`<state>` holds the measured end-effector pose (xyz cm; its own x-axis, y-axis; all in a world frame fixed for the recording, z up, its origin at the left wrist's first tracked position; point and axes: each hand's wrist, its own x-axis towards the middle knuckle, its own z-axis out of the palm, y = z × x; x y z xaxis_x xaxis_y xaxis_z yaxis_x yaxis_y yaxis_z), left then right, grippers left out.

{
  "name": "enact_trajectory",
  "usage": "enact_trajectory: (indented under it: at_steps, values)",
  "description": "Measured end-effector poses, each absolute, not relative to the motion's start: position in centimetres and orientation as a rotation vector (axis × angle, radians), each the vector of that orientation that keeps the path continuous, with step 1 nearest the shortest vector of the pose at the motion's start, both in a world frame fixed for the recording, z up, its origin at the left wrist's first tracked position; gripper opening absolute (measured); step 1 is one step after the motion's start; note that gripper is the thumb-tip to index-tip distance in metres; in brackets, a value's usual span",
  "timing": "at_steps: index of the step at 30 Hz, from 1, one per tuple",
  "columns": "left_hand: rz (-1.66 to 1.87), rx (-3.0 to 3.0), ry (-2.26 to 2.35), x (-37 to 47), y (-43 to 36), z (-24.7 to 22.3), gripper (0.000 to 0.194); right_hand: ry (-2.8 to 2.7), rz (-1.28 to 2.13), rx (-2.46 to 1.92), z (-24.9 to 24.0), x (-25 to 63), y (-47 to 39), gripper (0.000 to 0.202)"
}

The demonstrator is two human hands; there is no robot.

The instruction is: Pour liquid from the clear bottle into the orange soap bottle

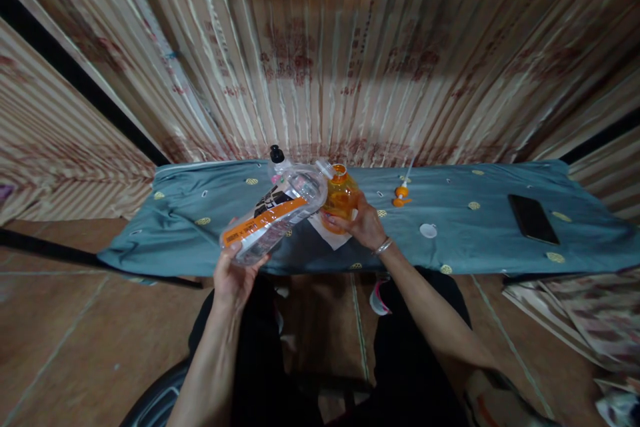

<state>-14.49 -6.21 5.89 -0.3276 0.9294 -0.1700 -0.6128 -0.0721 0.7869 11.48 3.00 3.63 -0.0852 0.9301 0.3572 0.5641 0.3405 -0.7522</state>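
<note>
1. Before you spreads the cloth-covered tabletop (490, 233).
2. Above it, your left hand (236, 277) wraps the base of the tilted clear bottle (273, 220), neck beside the orange bottle (344, 195).
3. Your right hand (369, 222) curls around that bottle, over white paper (334, 241).

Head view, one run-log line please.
left hand: holds clear bottle, tilted | right hand: holds orange bottle | orange pump: lies on cloth | phone: lies at right

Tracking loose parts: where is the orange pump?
In the head view, the orange pump lies on the blue cloth, right of the orange bottle, left of the phone.
</note>
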Motion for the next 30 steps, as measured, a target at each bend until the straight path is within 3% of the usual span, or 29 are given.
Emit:
enact_trajectory:
  at_steps: [30]
  values:
    - [1.779,0.562,0.998,-14.0,-7.1,6.3,0.037,-1.733,0.459,-1.404,3.2,10.8,2.1,0.072]
